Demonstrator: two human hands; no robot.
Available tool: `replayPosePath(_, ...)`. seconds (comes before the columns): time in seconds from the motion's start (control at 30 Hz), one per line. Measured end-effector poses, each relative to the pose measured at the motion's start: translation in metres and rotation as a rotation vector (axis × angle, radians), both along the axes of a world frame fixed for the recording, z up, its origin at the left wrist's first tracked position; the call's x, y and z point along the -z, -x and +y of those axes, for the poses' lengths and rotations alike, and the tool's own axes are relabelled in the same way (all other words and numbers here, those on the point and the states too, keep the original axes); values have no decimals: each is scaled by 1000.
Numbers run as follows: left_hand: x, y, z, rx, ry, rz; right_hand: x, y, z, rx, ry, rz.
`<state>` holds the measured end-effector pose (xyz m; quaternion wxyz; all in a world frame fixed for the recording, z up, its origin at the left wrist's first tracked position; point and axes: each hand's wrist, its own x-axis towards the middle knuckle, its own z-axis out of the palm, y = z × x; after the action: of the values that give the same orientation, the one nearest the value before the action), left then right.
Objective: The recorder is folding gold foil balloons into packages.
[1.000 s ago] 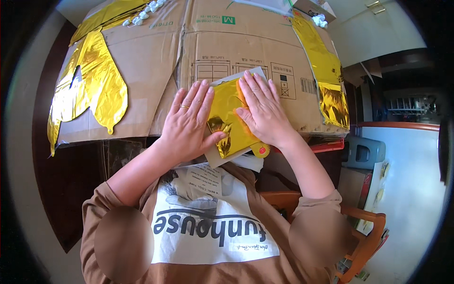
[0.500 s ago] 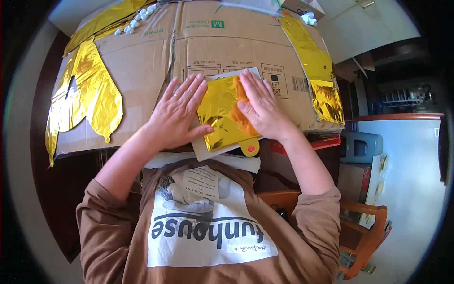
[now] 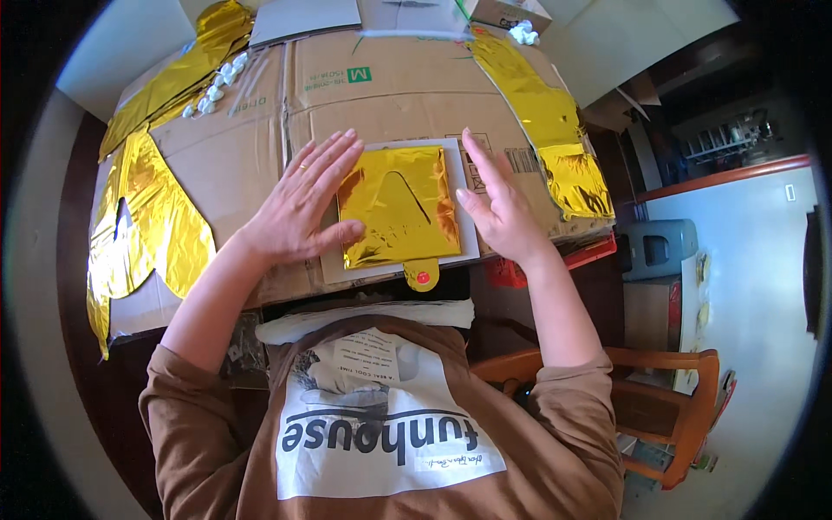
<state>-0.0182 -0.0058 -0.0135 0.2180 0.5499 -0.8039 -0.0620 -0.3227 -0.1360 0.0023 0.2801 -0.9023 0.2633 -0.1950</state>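
A gold foil balloon (image 3: 400,212), folded into a flat square, lies on a pale grey card (image 3: 469,234) in front of me. Its rounded tab (image 3: 423,276) with a red dot sticks out over the near edge. My left hand (image 3: 303,204) is open at the left side of the foil, fingers stretched out and thumb reaching over its edge. Beside the right edge, my right hand (image 3: 504,212) is open and tilted on its side, thumb apart from the fingers. Neither hand grips anything.
Flattened cardboard (image 3: 407,108) covers the table. An unfolded gold foil balloon (image 3: 178,238) hangs over its left edge, and a gold foil strip (image 3: 533,100) lies along the right. White crumpled bits (image 3: 211,94) and a pale board (image 3: 308,24) are farther back. A wooden chair (image 3: 706,407) stands right.
My hands have moved apart from on top of the folded foil to its two sides. Foil and card now sit straighter, and the view has shifted.
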Motion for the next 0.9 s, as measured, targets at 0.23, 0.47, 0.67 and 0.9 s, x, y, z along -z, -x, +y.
replayPosePath(0.23,7,13,-1,-20,-26,-44,15,-46,16,14,289,281)
replayPosePath(0.47,12,12,1,-22,-16,-78,34,-45,13,16,335,369)
replayPosePath(0.67,15,14,0,-39,-19,-115,31,-36,5,-6,160,120)
replayPosePath(0.9,11,16,1,-50,-35,-121,3,1,-4,133,-119,-327)
